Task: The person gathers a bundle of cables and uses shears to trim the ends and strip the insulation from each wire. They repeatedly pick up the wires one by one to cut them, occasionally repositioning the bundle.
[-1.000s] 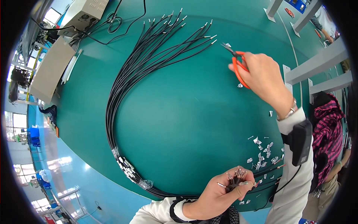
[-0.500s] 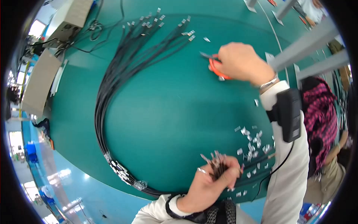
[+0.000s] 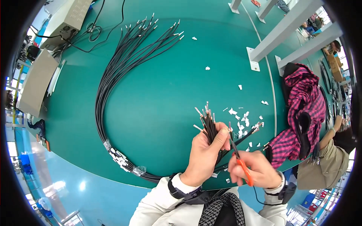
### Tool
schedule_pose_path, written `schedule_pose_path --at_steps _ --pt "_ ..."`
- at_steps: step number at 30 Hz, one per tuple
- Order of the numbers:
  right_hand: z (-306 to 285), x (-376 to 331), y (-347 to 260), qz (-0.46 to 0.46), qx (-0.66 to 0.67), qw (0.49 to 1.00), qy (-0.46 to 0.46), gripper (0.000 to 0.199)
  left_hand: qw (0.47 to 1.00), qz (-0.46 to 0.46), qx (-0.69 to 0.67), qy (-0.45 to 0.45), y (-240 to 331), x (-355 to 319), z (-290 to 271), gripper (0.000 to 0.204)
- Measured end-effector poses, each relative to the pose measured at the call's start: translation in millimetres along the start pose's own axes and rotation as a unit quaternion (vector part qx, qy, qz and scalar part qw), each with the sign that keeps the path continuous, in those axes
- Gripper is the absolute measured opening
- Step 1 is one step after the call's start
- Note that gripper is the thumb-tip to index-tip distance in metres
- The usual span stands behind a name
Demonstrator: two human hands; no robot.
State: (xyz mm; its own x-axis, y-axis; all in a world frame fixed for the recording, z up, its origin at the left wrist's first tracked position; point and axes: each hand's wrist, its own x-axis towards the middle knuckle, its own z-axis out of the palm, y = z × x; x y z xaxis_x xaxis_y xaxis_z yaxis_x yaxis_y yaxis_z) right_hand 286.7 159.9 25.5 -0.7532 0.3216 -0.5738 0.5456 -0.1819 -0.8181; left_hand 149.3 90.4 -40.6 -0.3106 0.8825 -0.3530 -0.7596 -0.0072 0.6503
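My left hand [image 3: 201, 158] is closed round the ends of a bunch of black cables [image 3: 208, 124], whose stripped tips fan out above the fingers. In my right hand [image 3: 260, 171] are scissors with orange handles [image 3: 246, 172]. Their blades point up at a single cable end beside my left thumb; whether they touch it I cannot tell. The long cable bundle [image 3: 99, 101] curves over the green table [image 3: 169, 94], its far ends spread out at the upper left. Clear wrap and white labels [image 3: 120, 160] sit on its near stretch.
Small white scraps [image 3: 241, 130] lie scattered right of my hands. A beige metal box [image 3: 71, 24] with cords stands at the far left. Grey metal posts [image 3: 279, 34] rise at the upper right, with a pink-and-black checked garment [image 3: 301, 101] below. Another person [image 3: 324, 162] is at the right edge.
My right hand has come down with the scissors from the far part of the table to beside my left hand. My left hand has risen a little with the cable ends.
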Motion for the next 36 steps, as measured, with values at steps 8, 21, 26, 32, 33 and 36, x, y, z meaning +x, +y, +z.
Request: schedule_pose_path --at_steps 8,21,26,32,33,36 --pt "36 -28 25 -0.029 -0.016 0.987 0.159 0.032 0.993 0.084 0.062 -0.053 -11 -9 8 0.013" --pt "50 -59 40 -0.076 0.09 0.979 0.168 0.046 0.967 0.168 0.163 -0.101 -31 -34 22 0.008" --pt "51 -62 31 -0.046 0.091 0.98 0.174 0.046 0.959 0.178 0.188 -0.117 -36 -36 21 0.007" --pt "47 -60 30 -0.058 0.086 0.978 0.183 0.048 0.944 0.21 0.227 -0.116 -33 -39 24 0.006" --pt "47 -60 30 -0.058 0.086 0.978 0.183 0.048 0.944 0.209 0.226 -0.115 -34 -39 24 0.006" --pt "47 -60 31 -0.057 0.095 0.976 0.185 0.05 0.921 0.256 0.268 -0.124 -36 -37 22 0.01"
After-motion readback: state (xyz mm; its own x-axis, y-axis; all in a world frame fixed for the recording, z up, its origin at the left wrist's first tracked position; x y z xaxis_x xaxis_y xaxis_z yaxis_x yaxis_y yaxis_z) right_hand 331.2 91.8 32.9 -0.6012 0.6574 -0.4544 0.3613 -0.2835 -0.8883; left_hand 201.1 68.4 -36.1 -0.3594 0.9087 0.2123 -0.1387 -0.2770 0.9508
